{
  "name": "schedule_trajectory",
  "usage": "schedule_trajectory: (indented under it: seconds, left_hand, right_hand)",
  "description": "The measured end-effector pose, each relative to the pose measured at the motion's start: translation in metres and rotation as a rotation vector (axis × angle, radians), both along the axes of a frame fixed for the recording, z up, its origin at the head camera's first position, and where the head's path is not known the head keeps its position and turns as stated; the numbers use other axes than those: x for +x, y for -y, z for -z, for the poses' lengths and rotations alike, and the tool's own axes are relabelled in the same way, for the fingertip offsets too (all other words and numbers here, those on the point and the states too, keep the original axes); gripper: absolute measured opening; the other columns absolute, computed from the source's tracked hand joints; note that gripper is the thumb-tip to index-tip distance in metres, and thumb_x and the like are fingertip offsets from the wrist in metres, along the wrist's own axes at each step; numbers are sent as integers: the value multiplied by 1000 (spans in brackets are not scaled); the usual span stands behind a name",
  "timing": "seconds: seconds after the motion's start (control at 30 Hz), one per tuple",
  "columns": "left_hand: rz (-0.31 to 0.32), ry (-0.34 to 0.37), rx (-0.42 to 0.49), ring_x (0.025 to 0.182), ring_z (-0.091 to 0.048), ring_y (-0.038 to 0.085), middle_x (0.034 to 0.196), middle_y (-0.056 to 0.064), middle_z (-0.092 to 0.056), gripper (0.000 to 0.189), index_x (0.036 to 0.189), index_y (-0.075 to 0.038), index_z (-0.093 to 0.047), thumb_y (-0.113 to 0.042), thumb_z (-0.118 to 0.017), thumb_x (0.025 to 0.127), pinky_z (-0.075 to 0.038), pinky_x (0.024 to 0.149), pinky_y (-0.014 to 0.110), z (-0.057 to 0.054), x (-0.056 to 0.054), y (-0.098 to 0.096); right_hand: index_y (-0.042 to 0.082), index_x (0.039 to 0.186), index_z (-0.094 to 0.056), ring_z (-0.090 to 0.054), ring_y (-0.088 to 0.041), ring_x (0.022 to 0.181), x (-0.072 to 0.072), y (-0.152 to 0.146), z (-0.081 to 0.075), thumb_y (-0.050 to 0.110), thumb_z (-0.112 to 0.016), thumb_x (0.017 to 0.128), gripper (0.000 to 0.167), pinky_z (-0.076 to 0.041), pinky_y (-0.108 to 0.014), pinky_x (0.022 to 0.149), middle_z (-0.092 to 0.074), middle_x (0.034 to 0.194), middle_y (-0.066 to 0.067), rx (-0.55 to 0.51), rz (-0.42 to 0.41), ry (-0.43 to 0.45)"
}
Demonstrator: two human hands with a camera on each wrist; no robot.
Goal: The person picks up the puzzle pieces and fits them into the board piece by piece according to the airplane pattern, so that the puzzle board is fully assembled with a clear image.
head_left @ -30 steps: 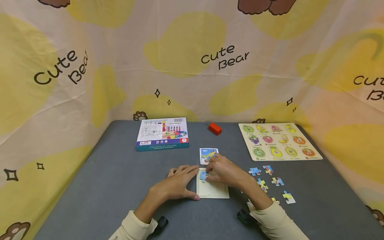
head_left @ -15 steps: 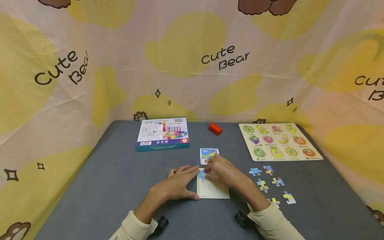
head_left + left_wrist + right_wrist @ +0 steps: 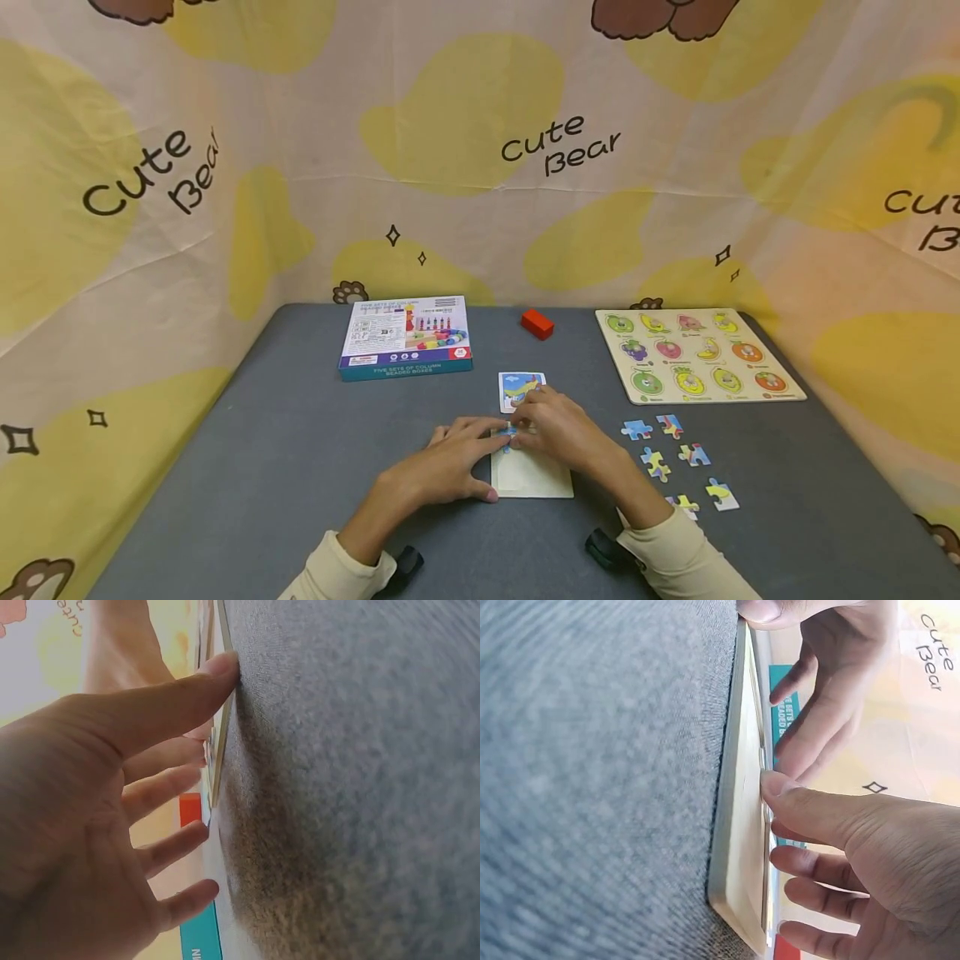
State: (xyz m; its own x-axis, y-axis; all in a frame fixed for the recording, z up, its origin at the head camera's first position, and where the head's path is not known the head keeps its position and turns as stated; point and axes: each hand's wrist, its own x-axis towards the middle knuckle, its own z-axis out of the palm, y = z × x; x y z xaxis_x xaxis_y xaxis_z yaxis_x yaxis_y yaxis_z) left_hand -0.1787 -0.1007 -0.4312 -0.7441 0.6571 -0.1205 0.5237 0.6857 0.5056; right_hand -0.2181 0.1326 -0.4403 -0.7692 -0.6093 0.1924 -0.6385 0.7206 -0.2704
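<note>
A blue jigsaw puzzle piece (image 3: 507, 449) lies at the far left corner of a pale wooden puzzle board (image 3: 531, 479). My right hand (image 3: 561, 429) pinches this piece between thumb and forefinger, hiding much of it. In the right wrist view the thumb (image 3: 781, 784) is low at the board, the other fingers loosely bent. My left hand (image 3: 448, 468) lies along the board's left side with fingers extended. Its forefinger reaches over the piece, while its thumb (image 3: 219, 666) touches the board's near left corner. A picture card (image 3: 517, 387) is just beyond the board, partly behind my right fingers.
Several loose puzzle pieces (image 3: 694, 455) lie on the grey table (image 3: 285, 467), right of my right forearm. A fruit board (image 3: 699, 355) stands at the back right, a red block (image 3: 537, 324) at the back middle, and a flat toy box (image 3: 406, 337) at the back left.
The left forefinger has moved right and forward onto the blue puzzle piece near the right fingertips. The right hand has kept its place; the board has not moved.
</note>
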Motion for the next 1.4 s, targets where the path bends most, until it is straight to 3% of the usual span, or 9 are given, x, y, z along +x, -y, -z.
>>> schedule_trajectory:
  seconds: [0.2,0.4,0.5,0.87,1.1,1.27,1.4]
  left_hand:
    - [11,-12,-30,148,-38,30,164,1,-45,74,158,-16,-52,-37,-81,94,-33,111,59,-1,1,-1]
    - [0,9,-27,148,-38,29,165,0,-45,74,158,-14,-52,-36,-81,94,-33,112,58,-2,1,-2]
    - [-8,19,-28,147,-39,29,164,0,-46,74,158,-15,-53,-37,-82,94,-33,112,58,-1,0,-3]
    - [-27,11,-15,146,-40,29,160,-1,-50,75,156,-15,-55,-37,-85,91,-33,113,58,3,-2,-3]
    - [-36,26,-11,147,-40,30,160,0,-50,76,156,-16,-55,-38,-85,90,-33,113,58,2,-2,-3]
    - [-33,27,-10,147,-40,30,161,1,-50,76,157,-16,-55,-38,-85,90,-33,113,58,0,-2,-3]
    - [-34,29,-11,147,-40,30,161,1,-50,76,156,-15,-55,-38,-85,90,-33,113,58,0,-2,-3]
  right_hand:
    - [12,107,-82,-64,-23,104,-3,-2,-1,26,-86,89,24,-55,-46,90,-74,107,-4,-5,-10,42]
    - [12,117,-80,-59,-19,102,-10,-17,-8,26,-86,90,31,-50,-43,91,-73,108,1,-83,-5,238]
    - [14,120,-79,-58,-18,101,-11,-29,-12,29,-85,91,33,-48,-42,90,-73,109,3,-108,14,292]
    - [16,124,-79,-60,-25,114,-11,-83,-13,33,-86,89,39,-48,-53,99,-74,120,1,-100,101,295]
    - [12,122,-78,-64,-33,118,-5,-121,-17,31,-87,88,40,-46,-60,103,-74,122,-5,-103,149,273]
    - [10,121,-78,-64,-37,120,-1,-144,-16,28,-88,87,40,-46,-62,103,-75,124,-9,-101,184,275]
    - [10,118,-80,-66,-33,113,1,-160,-15,24,-88,87,35,-49,-57,98,-76,118,-7,-104,184,244]
